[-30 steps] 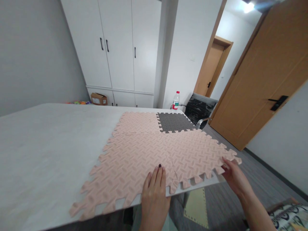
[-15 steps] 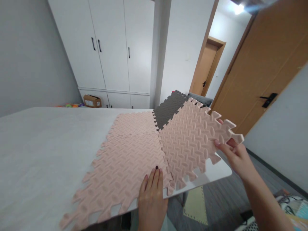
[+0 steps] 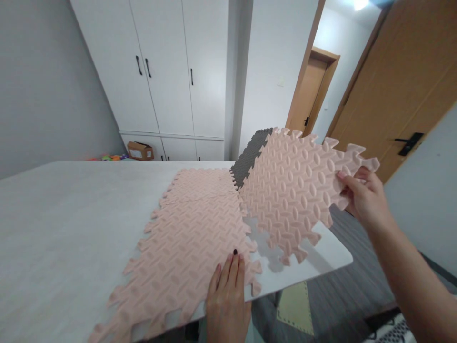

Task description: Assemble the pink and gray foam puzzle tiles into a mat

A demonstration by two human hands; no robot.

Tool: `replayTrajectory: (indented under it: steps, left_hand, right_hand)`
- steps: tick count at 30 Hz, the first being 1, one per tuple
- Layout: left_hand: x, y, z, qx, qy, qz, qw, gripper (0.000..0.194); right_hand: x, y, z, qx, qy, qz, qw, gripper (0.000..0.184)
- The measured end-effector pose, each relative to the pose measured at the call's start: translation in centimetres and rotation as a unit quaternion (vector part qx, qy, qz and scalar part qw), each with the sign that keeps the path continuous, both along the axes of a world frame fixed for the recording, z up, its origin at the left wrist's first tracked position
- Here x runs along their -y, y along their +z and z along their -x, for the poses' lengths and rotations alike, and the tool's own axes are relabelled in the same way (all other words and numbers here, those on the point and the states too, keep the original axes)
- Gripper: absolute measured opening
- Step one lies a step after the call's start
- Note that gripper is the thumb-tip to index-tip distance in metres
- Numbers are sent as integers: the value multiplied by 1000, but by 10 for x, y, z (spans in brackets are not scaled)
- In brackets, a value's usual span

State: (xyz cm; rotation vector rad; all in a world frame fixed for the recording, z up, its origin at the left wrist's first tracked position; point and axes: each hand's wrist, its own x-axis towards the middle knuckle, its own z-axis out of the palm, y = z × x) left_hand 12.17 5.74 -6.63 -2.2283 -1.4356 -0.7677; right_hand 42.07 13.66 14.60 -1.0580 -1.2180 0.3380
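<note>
Pink foam puzzle mats (image 3: 193, 228) lie joined on a white table (image 3: 64, 224). My left hand (image 3: 227, 295) lies flat, fingers together and stretched out, on the near edge of the flat pink mat. My right hand (image 3: 362, 197) grips the right edge of another pink foam tile (image 3: 296, 186) and holds it lifted and tilted up off the table. Its near toothed edge has come apart from the flat mat. A grey foam tile (image 3: 250, 155) behind it is lifted with it, still joined at the far side.
White wardrobe doors (image 3: 171, 71) stand behind the table, with a cardboard box (image 3: 139, 150) on the floor. A wooden door (image 3: 392, 90) is at the right. The table's right corner (image 3: 339, 259) is near my right arm.
My right hand has raised the right pink tile from flat on the table to steeply tilted, pulling its near edge free. The grey tile has risen with it. My left hand stays pressed down.
</note>
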Motion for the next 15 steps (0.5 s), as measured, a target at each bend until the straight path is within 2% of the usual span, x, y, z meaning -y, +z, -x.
replayTrajectory:
  steps: [2,4,9,11,13,15]
  left_hand:
    - [-1,0,-2,5,2,-5,1000,56]
    - [-2,0,-3,4,2,-8,1000,54]
    - [-2,0,-4,12,9,0,1000,51]
    - [-1,0,-5,18,11,11,1000,50]
    - [0,1,-5,27,12,23,999,50]
    - [1,2,-5,40,14,38,998,50]
  right_hand:
    - [-15,14,-17,1,-53,-41,998,46]
    - [-27,32,-29,45,-83,-65,993,53]
    - [-43,82,-31,111,-86,-120,983,60]
    - [-45,98,-27,140,-91,-155,974,53]
    - [-48,115,-27,160,-89,-180,966,37]
    - [-53,132,-32,150,-67,-194,967,29]
